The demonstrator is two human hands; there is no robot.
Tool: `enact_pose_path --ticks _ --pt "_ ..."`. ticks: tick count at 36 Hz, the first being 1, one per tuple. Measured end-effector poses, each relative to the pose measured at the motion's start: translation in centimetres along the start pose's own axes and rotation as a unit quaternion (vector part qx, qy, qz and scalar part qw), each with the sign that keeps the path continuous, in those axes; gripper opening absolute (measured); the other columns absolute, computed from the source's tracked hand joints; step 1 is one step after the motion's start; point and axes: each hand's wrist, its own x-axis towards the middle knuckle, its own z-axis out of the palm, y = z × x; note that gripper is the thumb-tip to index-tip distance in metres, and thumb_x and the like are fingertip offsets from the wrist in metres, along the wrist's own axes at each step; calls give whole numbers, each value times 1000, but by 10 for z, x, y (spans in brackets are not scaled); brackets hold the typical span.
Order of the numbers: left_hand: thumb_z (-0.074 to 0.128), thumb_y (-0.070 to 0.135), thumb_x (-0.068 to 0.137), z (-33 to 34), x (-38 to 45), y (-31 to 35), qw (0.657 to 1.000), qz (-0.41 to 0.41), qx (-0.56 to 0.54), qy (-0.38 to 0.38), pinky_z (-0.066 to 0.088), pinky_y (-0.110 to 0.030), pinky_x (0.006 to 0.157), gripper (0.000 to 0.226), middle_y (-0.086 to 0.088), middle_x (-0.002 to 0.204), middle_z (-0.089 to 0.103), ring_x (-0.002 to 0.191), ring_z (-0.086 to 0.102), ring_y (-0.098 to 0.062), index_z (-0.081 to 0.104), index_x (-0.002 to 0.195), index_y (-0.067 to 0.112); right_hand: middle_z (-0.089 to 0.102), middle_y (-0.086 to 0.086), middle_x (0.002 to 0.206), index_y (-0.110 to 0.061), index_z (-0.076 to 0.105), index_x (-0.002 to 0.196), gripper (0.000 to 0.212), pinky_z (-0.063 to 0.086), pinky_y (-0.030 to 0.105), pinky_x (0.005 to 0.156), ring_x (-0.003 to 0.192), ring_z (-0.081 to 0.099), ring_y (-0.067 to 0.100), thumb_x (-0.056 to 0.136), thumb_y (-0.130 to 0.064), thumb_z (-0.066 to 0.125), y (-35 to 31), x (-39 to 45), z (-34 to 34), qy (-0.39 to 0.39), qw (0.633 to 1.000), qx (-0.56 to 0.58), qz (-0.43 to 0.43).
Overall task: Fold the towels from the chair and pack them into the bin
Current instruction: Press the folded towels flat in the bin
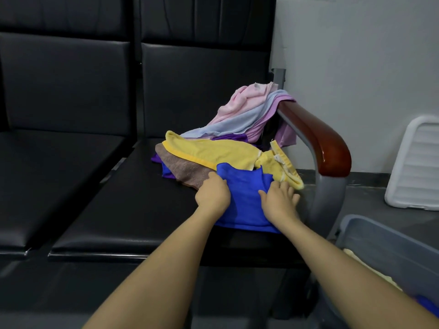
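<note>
Folding blue towel [247, 200] on chair [142, 222]: left hand [212, 194] pinching its edge, right hand [280, 200] pressing flat, fingers together. Unfolded pile [228, 143] behind; bin [380, 236] partly packed. Mostly undone.

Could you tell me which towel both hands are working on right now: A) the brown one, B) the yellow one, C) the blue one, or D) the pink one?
C: the left hand grips the blue towel at its edge while the right hand rests flat on it.
</note>
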Motion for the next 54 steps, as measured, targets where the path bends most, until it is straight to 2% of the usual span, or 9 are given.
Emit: enact_pose_path --ticks 4,7,11,16,25,36,44,49,54 --pt "27 33 104 -7 -7 7 997 42 -47 47 42 -38 70 32 -16 110 61 96 60 -32 36 120 7 58 9 113 -7 40 125 35 44 37 79 99 58 25 101 -33 36 -3 -11 -9 80 992 93 -44" --pt "24 34 103 -16 -12 11 986 95 -95 100 44 -38 67 24 -8 89 61 83 60 -31 34 108 12 60 11 96 -3 39 119 32 39 33 58 84 61 29 101 -30 37 -5 -16 -23 130 979 144 -64" --pt "26 33 103 -32 -20 27 966 149 -156 143 43 -37 67 22 4 70 51 71 57 -25 35 107 14 55 13 85 -1 41 110 28 30 31 56 79 58 33 101 -27 39 -6 -19 -51 194 957 189 -98" --pt "27 32 103 -41 -25 60 950 197 -155 186 35 -31 60 17 8 67 47 65 51 -20 34 103 17 59 15 87 -3 40 108 27 40 37 56 78 60 34 100 -28 39 3 -20 -91 238 939 230 -93" --pt "32 32 102 -37 -55 153 928 315 -94 174 35 -34 63 27 -9 91 62 84 60 -35 40 111 8 62 15 90 -6 35 107 24 49 48 69 79 58 39 101 -29 34 84 -29 -150 269 931 248 -10" --pt "29 31 103 87 -120 242 927 372 -51 12 35 -37 67 30 -17 103 63 91 60 -38 39 113 5 62 16 99 -7 38 111 23 46 42 73 88 58 38 101 -28 34 239 -61 -140 227 932 238 151" --pt "24 32 103 208 -128 236 941 304 -4 -148 46 -41 77 29 -16 107 62 93 60 -35 35 116 9 61 18 99 -6 39 111 23 45 43 73 90 58 39 101 -27 36 327 -75 -64 123 934 221 253" --pt "26 29 103 268 -121 222 946 255 49 -192 46 -40 75 31 -16 107 63 95 61 -34 33 126 9 62 18 104 -6 40 113 23 39 39 70 95 58 39 100 -26 38 350 -73 -15 58 932 235 270" --pt "26 26 102 318 -117 207 948 221 72 -218 50 -46 78 13 -11 99 60 89 60 -31 33 104 15 59 12 93 -7 41 108 18 36 35 65 86 55 32 99 -22 42 373 -70 34 13 923 264 278"
